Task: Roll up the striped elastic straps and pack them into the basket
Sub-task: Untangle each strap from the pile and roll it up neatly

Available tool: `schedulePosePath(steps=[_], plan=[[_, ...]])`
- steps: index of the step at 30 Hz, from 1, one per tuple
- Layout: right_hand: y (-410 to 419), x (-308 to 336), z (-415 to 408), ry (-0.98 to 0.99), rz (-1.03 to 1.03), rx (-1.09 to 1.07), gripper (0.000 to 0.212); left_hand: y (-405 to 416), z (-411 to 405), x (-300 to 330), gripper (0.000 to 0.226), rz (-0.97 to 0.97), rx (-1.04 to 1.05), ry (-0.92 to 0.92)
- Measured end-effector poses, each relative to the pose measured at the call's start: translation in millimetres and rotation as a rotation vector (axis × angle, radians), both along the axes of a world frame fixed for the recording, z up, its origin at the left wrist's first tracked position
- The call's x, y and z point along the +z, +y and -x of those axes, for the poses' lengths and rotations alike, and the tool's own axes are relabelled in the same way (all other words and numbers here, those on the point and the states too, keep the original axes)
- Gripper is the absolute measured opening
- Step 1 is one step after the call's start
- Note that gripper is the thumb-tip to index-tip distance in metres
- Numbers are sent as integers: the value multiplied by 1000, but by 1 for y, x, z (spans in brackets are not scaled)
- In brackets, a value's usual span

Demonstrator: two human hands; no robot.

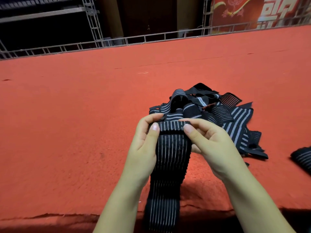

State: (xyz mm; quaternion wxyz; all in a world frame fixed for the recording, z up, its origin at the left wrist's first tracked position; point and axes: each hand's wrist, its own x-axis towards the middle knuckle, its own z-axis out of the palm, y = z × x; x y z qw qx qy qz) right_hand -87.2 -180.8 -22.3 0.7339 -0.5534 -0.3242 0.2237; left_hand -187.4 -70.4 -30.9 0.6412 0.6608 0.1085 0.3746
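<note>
So this is right at the start of a roll. Both hands have the top end of one striped strap (170,158) folded over into a first small turn, and that fold sits right between the two thumbs. The left hand (146,140) pinches its side with the thumb on top and the other fingers curled behind; the right hand (208,145) does the same on the other side, thumb pressing the fold down and forefinger hooked over the top edge. Neither hand is opened out at all, both are closed onto the fabric. Below the fingers the rest of that strap hangs long and flat toward the near edge of the red felt table (75,115), so I'd say pretty much the whole length is left to wind.

Just past the fingertips there's the pile of loose straps (210,108), tangled and unrolled, quite a few of them. Off to the right of the right hand, well apart, a dark striped piece (303,158) lies at the frame edge, can't tell if it's rolled. No basket in view, so nothing visibly packed yet.

Writing: the red banner (272,10) far beyond the hands has big white characters, cut off, can't read them. No labels show on the straps
</note>
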Motion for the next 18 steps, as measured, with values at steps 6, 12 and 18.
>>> schedulePosePath(steps=[6,12,18], plan=[[-2,-2,6,19,-40,21,19,1,2,-3,26,-146,31,25],[-4,-4,5,-275,41,-37,16,-2,1,-6,36,-62,-39,-30],[-3,-8,8,-312,-25,-97,14,-4,3,-4,31,34,-103,-59]])
